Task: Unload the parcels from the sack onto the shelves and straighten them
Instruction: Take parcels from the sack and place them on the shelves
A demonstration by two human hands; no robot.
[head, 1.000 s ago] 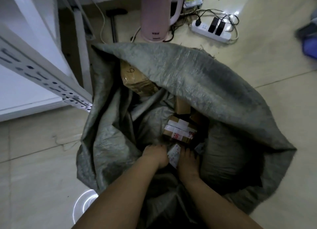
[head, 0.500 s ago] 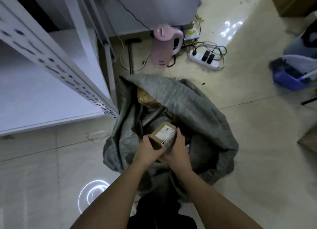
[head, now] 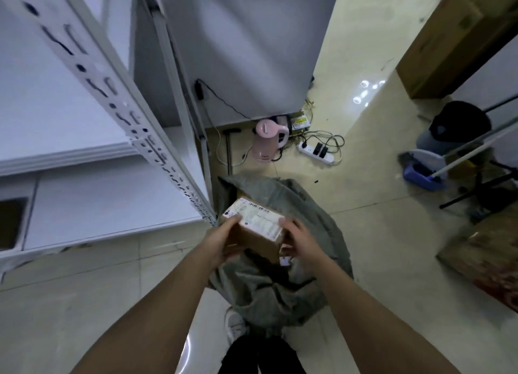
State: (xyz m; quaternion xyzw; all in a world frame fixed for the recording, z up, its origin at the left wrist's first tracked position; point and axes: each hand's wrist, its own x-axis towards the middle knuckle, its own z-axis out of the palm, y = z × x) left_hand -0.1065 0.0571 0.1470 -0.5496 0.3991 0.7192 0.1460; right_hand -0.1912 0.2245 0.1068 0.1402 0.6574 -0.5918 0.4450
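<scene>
Just below the middle of the frame, a small brown cardboard parcel [head: 253,230] is held in the air above the open grey woven sack [head: 283,284], which slumps on the pale tiled floor [head: 364,211]. A white printed shipping label with barcode and fine text, too blurred to read, covers the parcel's top face; the box is tilted, its plain brown side facing down towards the camera. The left hand [head: 224,241] grips the box's left end, thumb on the label edge and fingers curled beneath. The right hand [head: 301,243] clasps the right end, fingers bent round the corner. A second white label [head: 286,260] shows just under the right hand, inside the sack's mouth. The white metal shelves [head: 92,205] fill the upper left and left of the frame, their slotted upright [head: 117,101] running diagonally down to just beside the parcel. At upper centre, a pink kettle [head: 270,138] and a white power strip [head: 315,150] sit on the floor.
</scene>
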